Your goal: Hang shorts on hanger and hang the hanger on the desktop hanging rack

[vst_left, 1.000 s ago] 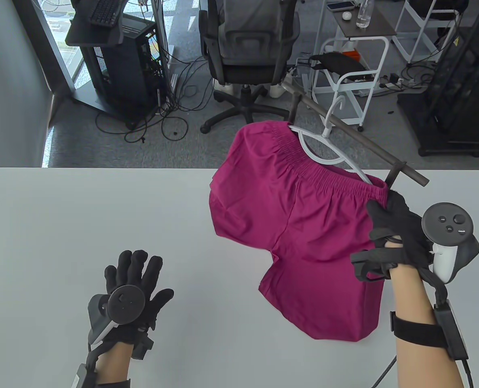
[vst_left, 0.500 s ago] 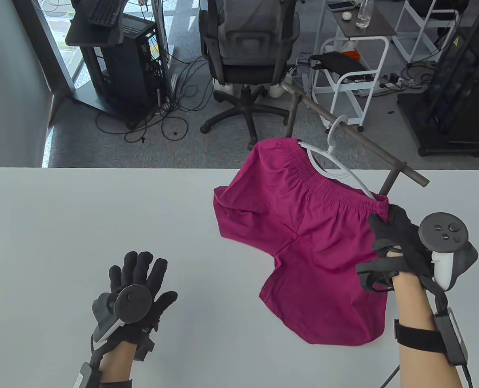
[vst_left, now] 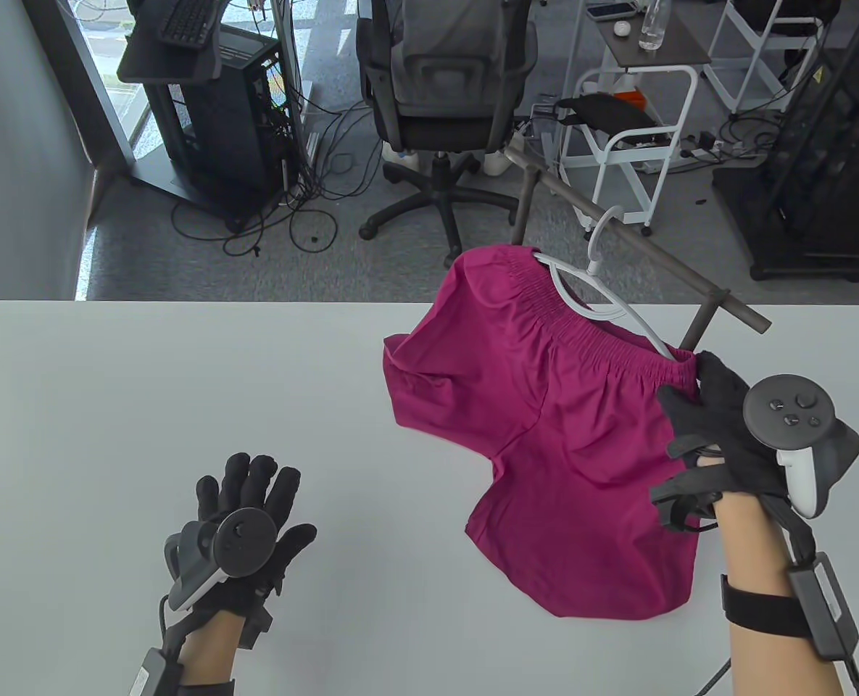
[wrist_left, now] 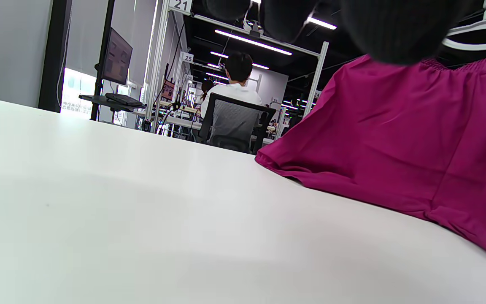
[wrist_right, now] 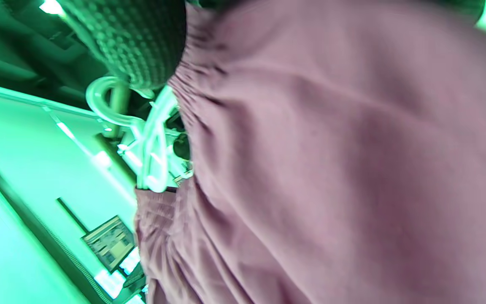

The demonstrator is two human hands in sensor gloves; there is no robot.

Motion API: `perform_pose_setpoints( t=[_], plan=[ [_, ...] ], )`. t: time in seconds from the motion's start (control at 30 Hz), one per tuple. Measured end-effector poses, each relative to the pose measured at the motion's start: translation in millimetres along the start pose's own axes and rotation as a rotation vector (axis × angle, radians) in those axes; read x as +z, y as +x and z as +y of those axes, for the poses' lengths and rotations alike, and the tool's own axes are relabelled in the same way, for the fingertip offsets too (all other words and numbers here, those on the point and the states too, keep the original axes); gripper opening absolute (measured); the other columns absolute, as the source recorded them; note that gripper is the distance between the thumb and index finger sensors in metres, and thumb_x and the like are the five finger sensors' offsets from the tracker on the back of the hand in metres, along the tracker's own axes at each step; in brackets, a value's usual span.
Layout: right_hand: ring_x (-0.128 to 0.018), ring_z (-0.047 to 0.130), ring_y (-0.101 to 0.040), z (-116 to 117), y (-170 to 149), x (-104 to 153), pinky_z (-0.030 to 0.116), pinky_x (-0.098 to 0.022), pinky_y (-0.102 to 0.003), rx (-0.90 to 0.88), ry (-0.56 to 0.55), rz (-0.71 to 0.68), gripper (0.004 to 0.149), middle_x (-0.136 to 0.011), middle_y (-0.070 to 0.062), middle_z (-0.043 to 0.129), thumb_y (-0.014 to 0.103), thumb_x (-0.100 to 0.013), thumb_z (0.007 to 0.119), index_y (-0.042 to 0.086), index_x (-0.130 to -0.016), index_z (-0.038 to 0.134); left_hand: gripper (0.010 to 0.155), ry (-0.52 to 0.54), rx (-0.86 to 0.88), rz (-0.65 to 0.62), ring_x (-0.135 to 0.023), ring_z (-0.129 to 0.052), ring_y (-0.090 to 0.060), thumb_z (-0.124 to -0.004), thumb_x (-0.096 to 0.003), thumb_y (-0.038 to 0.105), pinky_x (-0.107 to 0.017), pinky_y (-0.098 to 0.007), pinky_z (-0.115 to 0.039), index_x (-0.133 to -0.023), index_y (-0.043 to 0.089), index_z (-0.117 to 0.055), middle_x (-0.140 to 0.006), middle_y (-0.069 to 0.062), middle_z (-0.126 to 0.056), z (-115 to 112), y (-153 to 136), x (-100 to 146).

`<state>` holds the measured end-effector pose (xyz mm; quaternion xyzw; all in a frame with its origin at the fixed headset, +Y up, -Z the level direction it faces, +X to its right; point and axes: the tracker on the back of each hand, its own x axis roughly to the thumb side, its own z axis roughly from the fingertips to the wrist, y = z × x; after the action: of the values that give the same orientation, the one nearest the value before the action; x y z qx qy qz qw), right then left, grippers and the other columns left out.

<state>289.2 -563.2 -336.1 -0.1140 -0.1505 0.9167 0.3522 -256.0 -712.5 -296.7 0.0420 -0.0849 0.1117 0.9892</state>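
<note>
Table: white table, office chair behind.
Shorts: magenta shorts on white hanger, hook over rack bar, legs draped on table.
Right hand: pinching waistband corner.
Left hand: spread flat, well apart.

Hanger lower bar: hidden inside the shorts waistband.
Right hand fingertips: covered by magenta cloth; the grip could not be made out.
Rack base: concealed behind the shorts.
Right wrist view: green-tinted, blurred.
Left hand: cut off by the top edge.
</note>
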Motion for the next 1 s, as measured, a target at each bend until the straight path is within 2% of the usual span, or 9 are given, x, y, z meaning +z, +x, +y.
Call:
perform_pose_setpoints(
  t=[0.23, 0.43, 0.5, 0.53, 0.57, 0.67, 0.7, 0.73, 1.0],
  plan=[
    [-0.087, 0.066, -0.058, -25, 45, 22, 0.063, -0.058, -0.074, 0.145, -0.065, -0.173, 0.075, -0.105, -0.028, 0.059, 0.046, -0.044, 0.084, 0.009, -0.105, 0.06, 0.081, 0.02, -0.043, 0.009, -0.112, -0.037, -0.037, -0.076, -0.0377, 0.06, -0.074, -0.068, -0.026, -0.108, 0.028, -0.054, -0.115, -0.008, -0.046, 39, 10, -5],
    [-0.09, 0.065, -0.056, -20, 80, 56, 0.06, -0.062, -0.073, 0.189, -0.097, -0.379, 0.074, -0.107, -0.025, 0.059, 0.047, -0.045, 0.083, 0.012, -0.105, 0.059, 0.081, 0.12, -0.084, -0.019, -0.113, -0.035, -0.037, -0.076, -0.0378, 0.06, -0.074, -0.068, -0.025, -0.108, 0.028, -0.053, -0.116, -0.007, -0.044, 67, 30, 0],
    [-0.093, 0.064, -0.053, -13, 87, 66, 0.06, -0.064, -0.072, 0.196, -0.097, -0.445, 0.074, -0.108, -0.022, 0.059, 0.048, -0.045, 0.082, 0.015, -0.106, 0.058, 0.081, 0.155, -0.119, -0.042, -0.113, -0.034, -0.037, -0.076, -0.0377, 0.061, -0.074, -0.068, -0.025, -0.108, 0.028, -0.054, -0.116, -0.007, -0.043, 71, 40, 3],
    [-0.094, 0.063, -0.052, -7, 91, 73, 0.06, -0.065, -0.072, 0.204, -0.089, -0.495, 0.073, -0.109, -0.02, 0.058, 0.049, -0.045, 0.081, 0.017, -0.106, 0.058, 0.086, 0.167, -0.138, -0.061, -0.113, -0.034, -0.037, -0.076, -0.0376, 0.061, -0.074, -0.068, -0.024, -0.11, 0.021, -0.053, -0.116, -0.007, -0.043, 73, 46, 4],
    [-0.095, 0.062, -0.051, -2, 94, 77, 0.059, -0.066, -0.072, 0.212, -0.082, -0.52, 0.073, -0.11, -0.019, 0.058, 0.05, -0.045, 0.081, 0.018, -0.106, 0.058, 0.081, 0.175, -0.151, -0.074, -0.113, -0.035, -0.037, -0.076, -0.0375, 0.061, -0.074, -0.069, -0.024, -0.108, 0.029, -0.054, -0.116, -0.007, -0.043, 73, 51, 5],
    [-0.097, 0.061, -0.049, 15, 98, 90, 0.058, -0.068, -0.071, 0.236, -0.068, -0.585, 0.073, -0.111, -0.016, 0.058, 0.05, -0.044, 0.08, 0.02, -0.107, 0.057, 0.081, 0.195, -0.159, -0.11, -0.114, -0.034, -0.036, -0.076, -0.0374, 0.061, -0.074, -0.069, -0.024, -0.109, 0.029, -0.053, -0.116, -0.007, -0.042, 72, 63, 8],
    [-0.098, 0.061, -0.049, 22, 98, 94, 0.058, -0.069, -0.071, 0.241, -0.069, -0.605, 0.073, -0.111, -0.015, 0.058, 0.051, -0.044, 0.08, 0.021, -0.107, 0.057, 0.086, 0.203, -0.159, -0.122, -0.114, -0.034, -0.036, -0.076, -0.0375, 0.061, -0.074, -0.069, -0.024, -0.111, 0.021, -0.053, -0.117, -0.007, -0.042, 71, 67, 9],
    [-0.098, 0.06, -0.048, 31, 98, 98, 0.057, -0.069, -0.071, 0.248, -0.067, -0.628, 0.073, -0.112, -0.014, 0.058, 0.051, -0.044, 0.08, 0.022, -0.107, 0.057, 0.081, 0.207, -0.165, -0.134, -0.114, -0.034, -0.036, -0.076, -0.0373, 0.061, -0.074, -0.069, -0.024, -0.108, 0.029, -0.053, -0.117, -0.007, -0.041, 69, 71, 11],
    [-0.101, 0.058, -0.045, 86, 81, 120, 0.054, -0.072, -0.072, 0.324, -0.043, -0.708, 0.073, -0.113, -0.011, 0.056, 0.052, -0.043, 0.08, 0.026, -0.107, 0.055, 0.082, 0.209, -0.161, -0.191, -0.114, -0.028, -0.035, -0.076, -0.0369, 0.061, -0.074, -0.068, -0.02, -0.109, 0.031, -0.051, -0.118, -0.005, -0.035, 41, 80, 15]
  ],
)
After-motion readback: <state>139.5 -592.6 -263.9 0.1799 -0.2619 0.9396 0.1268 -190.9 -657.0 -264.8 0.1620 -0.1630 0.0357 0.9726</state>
